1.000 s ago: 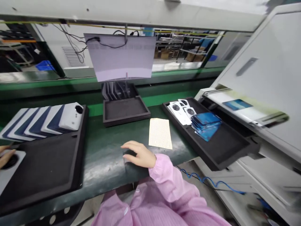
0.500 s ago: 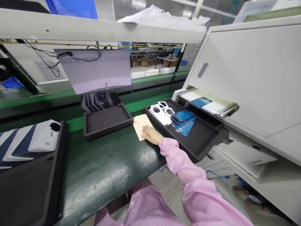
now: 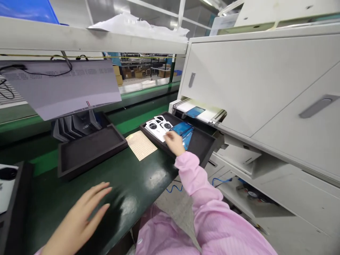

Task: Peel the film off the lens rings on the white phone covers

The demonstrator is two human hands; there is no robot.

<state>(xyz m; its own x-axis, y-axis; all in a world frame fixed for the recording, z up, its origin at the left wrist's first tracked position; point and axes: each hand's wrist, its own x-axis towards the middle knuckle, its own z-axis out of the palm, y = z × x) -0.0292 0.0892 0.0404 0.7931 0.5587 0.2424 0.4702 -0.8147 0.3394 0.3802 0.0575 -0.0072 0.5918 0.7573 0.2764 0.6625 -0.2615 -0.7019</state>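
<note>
My right hand (image 3: 174,142) is over the near edge of a black foam tray (image 3: 204,150), its fingers loosely bent and apart. Its fingertips are beside a small pile of white phone back covers (image 3: 156,131) with round black camera rings; whether they touch is unclear. Behind the hand lies a stack of blue film-covered panels (image 3: 186,131), partly hidden by it. My left hand (image 3: 82,212) hovers over the green tabletop, fingers stretched out, holding nothing. Between the trays lies a yellowish sheet (image 3: 142,146) with rows of small dots.
To the left is another black tray (image 3: 90,150) with dark panels (image 3: 77,125) standing behind it. White phone covers sit at the far left edge. On the right, a white machine (image 3: 239,78) has a short conveyor (image 3: 208,112) carrying one blue panel (image 3: 196,112). A hanging sheet (image 3: 66,85) is above.
My right hand has left the dotted sheet and moved right to the covers in the tray. My left hand has come into view. The whole view has turned to the right.
</note>
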